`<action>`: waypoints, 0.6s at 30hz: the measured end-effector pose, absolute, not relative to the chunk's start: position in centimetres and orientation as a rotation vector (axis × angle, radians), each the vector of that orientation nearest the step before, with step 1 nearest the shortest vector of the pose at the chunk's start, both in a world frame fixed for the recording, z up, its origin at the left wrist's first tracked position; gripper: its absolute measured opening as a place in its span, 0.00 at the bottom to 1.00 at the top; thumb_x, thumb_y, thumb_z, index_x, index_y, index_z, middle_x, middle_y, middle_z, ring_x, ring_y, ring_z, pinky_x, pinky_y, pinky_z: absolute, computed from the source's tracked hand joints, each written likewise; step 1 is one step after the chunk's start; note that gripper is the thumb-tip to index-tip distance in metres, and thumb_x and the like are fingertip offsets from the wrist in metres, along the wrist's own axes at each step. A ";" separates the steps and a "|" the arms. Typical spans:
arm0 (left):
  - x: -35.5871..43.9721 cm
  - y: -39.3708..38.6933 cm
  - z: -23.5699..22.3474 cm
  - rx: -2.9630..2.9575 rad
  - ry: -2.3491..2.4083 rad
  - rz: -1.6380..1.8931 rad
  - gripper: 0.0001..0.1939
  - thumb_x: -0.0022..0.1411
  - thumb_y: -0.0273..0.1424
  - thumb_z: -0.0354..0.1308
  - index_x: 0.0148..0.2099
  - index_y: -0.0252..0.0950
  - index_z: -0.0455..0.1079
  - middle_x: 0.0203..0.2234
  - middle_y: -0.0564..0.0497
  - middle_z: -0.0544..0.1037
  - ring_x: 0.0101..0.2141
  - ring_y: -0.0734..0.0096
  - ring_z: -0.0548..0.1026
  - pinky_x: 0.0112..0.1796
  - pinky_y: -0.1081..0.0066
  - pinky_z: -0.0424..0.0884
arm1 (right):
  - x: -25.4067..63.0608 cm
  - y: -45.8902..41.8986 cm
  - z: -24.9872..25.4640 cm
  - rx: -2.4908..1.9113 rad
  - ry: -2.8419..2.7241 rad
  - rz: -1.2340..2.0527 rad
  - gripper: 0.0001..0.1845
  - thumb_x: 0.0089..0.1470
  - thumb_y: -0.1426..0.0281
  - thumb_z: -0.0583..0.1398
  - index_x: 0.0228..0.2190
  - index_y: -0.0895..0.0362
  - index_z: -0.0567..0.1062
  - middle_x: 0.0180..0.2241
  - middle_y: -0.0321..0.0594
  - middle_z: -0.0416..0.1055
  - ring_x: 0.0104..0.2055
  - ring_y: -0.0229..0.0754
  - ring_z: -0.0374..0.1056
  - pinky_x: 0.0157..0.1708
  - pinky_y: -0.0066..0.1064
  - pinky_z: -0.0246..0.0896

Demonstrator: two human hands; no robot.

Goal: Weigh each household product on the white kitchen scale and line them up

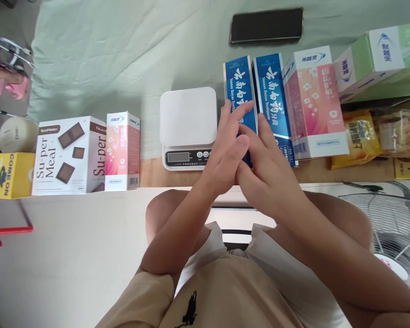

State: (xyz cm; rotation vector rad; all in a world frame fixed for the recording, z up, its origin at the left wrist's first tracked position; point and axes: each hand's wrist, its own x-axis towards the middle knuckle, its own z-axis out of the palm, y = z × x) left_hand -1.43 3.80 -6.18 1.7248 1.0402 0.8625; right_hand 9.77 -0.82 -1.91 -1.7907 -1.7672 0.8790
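Note:
Both my hands meet over a blue toothpaste box (238, 84) that lies just right of a white kitchen scale (187, 116). My left hand (227, 146) lies on the box's near end with its fingers stretched along the top. My right hand (264, 166) presses against the same end from the right, fingers curled around it. A second blue toothpaste box (275, 98) lies right beside the first, touching it. The near end of the held box is hidden under my hands.
On the right lie a pink-and-white box (316, 102), a green-and-white box (376, 57), yellow snack packets (360, 136) and a black phone (266, 26). On the left stand a small pink box (122, 150), a Super Meal box (70, 155) and a yellow box (8, 175). A fan (392, 223) stands at lower right.

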 end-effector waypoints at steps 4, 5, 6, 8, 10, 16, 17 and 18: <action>-1.6 4.0 -6.5 1.764 0.991 0.857 0.28 0.76 0.42 0.23 0.71 0.56 0.49 0.74 0.63 0.55 0.78 0.68 0.44 0.77 0.61 0.51 | 9.5 -0.9 -0.8 -1.676 -1.921 0.787 0.31 0.66 0.67 0.47 0.66 0.62 0.65 0.76 0.53 0.49 0.80 0.59 0.39 0.78 0.66 0.37; -1.6 4.1 -6.5 1.777 0.998 0.864 0.28 0.76 0.40 0.22 0.71 0.55 0.49 0.74 0.62 0.56 0.77 0.68 0.47 0.76 0.61 0.53 | 9.5 -0.8 -0.6 -1.649 -1.956 0.775 0.30 0.66 0.68 0.47 0.65 0.63 0.66 0.75 0.53 0.52 0.80 0.58 0.41 0.78 0.65 0.37; -1.7 4.1 -6.4 1.790 1.000 0.869 0.29 0.75 0.37 0.21 0.71 0.54 0.49 0.74 0.61 0.56 0.77 0.67 0.49 0.76 0.61 0.55 | 9.5 -0.8 -0.4 -1.633 -1.982 0.772 0.30 0.66 0.68 0.47 0.65 0.64 0.66 0.74 0.53 0.53 0.80 0.57 0.43 0.79 0.63 0.38; -1.7 3.9 -6.3 1.813 1.027 0.864 0.29 0.76 0.34 0.22 0.71 0.53 0.49 0.74 0.60 0.56 0.77 0.66 0.51 0.74 0.60 0.59 | 9.7 -0.6 -0.3 -1.624 -2.016 0.789 0.29 0.67 0.67 0.47 0.64 0.65 0.68 0.73 0.54 0.57 0.79 0.56 0.48 0.79 0.61 0.41; -1.7 3.6 -6.3 1.845 1.067 0.833 0.28 0.76 0.32 0.25 0.72 0.54 0.48 0.75 0.60 0.54 0.77 0.65 0.50 0.73 0.61 0.64 | 10.0 -0.4 -0.2 -1.623 -2.035 0.809 0.29 0.67 0.68 0.47 0.62 0.66 0.69 0.71 0.54 0.61 0.77 0.54 0.53 0.79 0.57 0.44; -1.5 3.3 -6.5 1.811 1.066 0.815 0.29 0.76 0.32 0.22 0.71 0.54 0.48 0.75 0.63 0.54 0.76 0.67 0.51 0.73 0.61 0.62 | 9.9 -0.5 -0.1 -1.729 -2.051 0.809 0.27 0.67 0.68 0.47 0.61 0.62 0.70 0.70 0.53 0.63 0.76 0.59 0.54 0.76 0.65 0.45; -1.5 3.4 -6.5 1.805 1.054 0.825 0.29 0.76 0.32 0.20 0.71 0.54 0.48 0.75 0.62 0.55 0.76 0.67 0.50 0.74 0.61 0.60 | 9.8 -0.6 -0.2 -1.785 -2.039 0.791 0.28 0.67 0.68 0.47 0.62 0.61 0.70 0.71 0.52 0.62 0.76 0.62 0.52 0.74 0.70 0.45; -1.4 3.5 -6.7 1.813 1.051 0.840 0.30 0.76 0.32 0.18 0.70 0.53 0.49 0.75 0.62 0.56 0.77 0.68 0.49 0.75 0.61 0.59 | 9.6 -0.7 -0.2 -1.841 -2.029 0.774 0.28 0.67 0.67 0.47 0.63 0.61 0.69 0.71 0.52 0.60 0.77 0.66 0.50 0.72 0.74 0.45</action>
